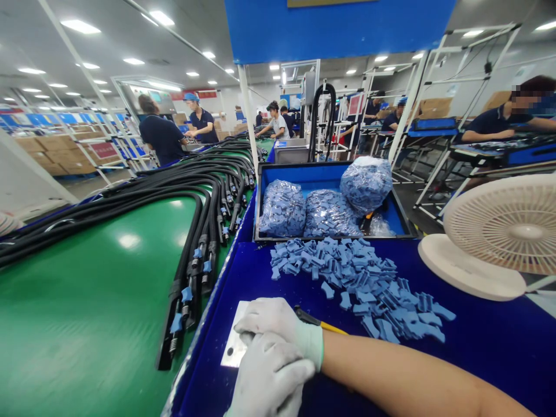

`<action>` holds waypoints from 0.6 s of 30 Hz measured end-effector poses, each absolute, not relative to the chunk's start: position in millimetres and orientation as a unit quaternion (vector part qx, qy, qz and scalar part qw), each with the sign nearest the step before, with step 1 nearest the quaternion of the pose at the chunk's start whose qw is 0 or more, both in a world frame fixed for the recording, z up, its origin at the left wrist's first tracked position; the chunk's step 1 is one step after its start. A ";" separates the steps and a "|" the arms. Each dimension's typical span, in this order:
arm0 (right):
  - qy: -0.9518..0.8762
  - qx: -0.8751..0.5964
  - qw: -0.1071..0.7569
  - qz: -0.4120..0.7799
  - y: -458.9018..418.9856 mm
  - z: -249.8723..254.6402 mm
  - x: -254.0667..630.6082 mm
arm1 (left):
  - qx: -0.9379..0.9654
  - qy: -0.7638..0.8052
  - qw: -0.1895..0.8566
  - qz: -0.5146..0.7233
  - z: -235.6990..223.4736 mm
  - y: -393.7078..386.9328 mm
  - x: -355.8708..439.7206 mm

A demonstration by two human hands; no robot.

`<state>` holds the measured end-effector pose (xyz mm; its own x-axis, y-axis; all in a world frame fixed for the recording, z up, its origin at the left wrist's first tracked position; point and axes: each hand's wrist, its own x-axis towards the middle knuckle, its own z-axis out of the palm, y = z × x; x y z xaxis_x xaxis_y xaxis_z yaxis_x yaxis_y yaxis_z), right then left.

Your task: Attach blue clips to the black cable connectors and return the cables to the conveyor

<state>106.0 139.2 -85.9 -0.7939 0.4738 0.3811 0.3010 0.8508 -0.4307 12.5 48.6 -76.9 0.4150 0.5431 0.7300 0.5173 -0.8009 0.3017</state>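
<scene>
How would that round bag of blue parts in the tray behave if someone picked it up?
The clear bag would probably sag and shift, being full of loose blue parts. Perched on the other bags, it might easily roll.

The right hand (275, 323) wears a thin white knit work glove (264, 315), close-fitting and slightly fuzzy across the fingers, ending in a snug cuff (313, 346) with a faint pale green tint at the wrist. Beyond that cuff, the right forearm (403, 373) is bare. The left hand (267, 376) wears a matching white glove (264, 385), whose wrist end runs out of view below the hand.
</scene>
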 end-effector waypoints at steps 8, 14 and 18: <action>-0.934 -0.215 0.220 0.181 139.7 -84.8 106.4 | 0.842 0.315 0.011 0.439 -77.3 49.4 13.0; -0.934 -0.204 0.239 0.168 142.0 -92.9 104.8 | 0.841 0.314 0.022 0.441 -76.1 47.1 13.3; -0.932 -0.204 0.246 0.170 140.8 -89.5 106.0 | 0.841 0.311 0.019 0.442 -77.8 48.0 11.7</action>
<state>106.0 140.8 -89.5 -0.7953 0.4641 0.3900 0.2962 0.8588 -0.4179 11.7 48.0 -77.8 0.4155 0.5403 0.7318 0.5069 -0.8055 0.3069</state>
